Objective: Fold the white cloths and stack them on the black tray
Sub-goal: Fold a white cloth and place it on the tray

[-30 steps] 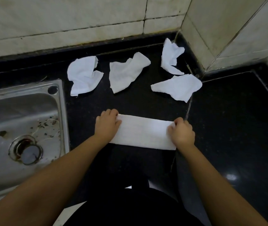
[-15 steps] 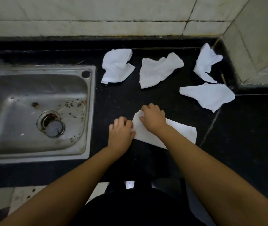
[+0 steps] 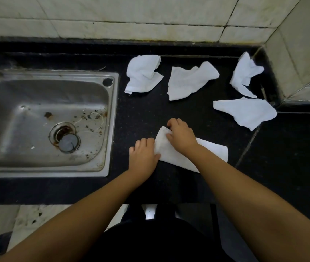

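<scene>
The right hand [image 3: 181, 139] has its grip pinched on the folded white cloth [image 3: 176, 154], fingers curled over its left end. The left hand [image 3: 143, 156] rests beside it, fingers curled at the cloth's edge. Four crumpled cloths [image 3: 191, 80] lie farther back on the black table [image 3: 141, 114], right of the steel sink [image 3: 110, 120].

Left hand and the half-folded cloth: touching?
Touching. The head view shows the left hand with its thumb side resting on the left edge of the half-folded cloth.
</scene>
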Action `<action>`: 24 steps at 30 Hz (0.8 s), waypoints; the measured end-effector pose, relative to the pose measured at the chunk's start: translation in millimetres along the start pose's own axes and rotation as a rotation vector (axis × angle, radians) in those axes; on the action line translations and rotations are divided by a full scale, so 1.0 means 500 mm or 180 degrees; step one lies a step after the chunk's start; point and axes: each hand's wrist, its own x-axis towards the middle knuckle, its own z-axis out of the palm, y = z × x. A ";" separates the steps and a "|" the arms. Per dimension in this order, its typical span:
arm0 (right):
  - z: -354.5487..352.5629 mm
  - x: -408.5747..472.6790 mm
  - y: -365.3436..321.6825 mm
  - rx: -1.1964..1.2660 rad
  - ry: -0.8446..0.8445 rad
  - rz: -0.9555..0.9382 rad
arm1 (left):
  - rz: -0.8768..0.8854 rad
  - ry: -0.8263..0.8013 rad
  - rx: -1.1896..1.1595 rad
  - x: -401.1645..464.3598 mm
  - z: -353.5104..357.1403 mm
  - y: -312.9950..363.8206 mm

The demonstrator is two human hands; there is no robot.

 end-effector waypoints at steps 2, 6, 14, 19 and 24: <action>0.001 0.001 -0.004 0.0027 -0.0180 0.0124 | -0.0096 -0.0093 0.0018 0.008 -0.001 0.015; -0.033 -0.006 -0.002 0.0464 -0.0190 0.0191 | -0.0194 -0.0471 -0.0216 0.037 -0.019 0.032; -0.281 -0.047 0.048 0.2665 0.1146 0.0065 | 0.0590 0.0440 -0.2454 0.142 -0.232 0.116; -0.333 -0.116 0.071 0.2961 0.1297 -0.0221 | 0.1469 0.0414 -0.2658 0.112 -0.285 0.136; -0.192 -0.204 0.119 0.2569 0.0214 0.0093 | 0.1513 -0.0507 -0.2139 0.052 -0.159 0.048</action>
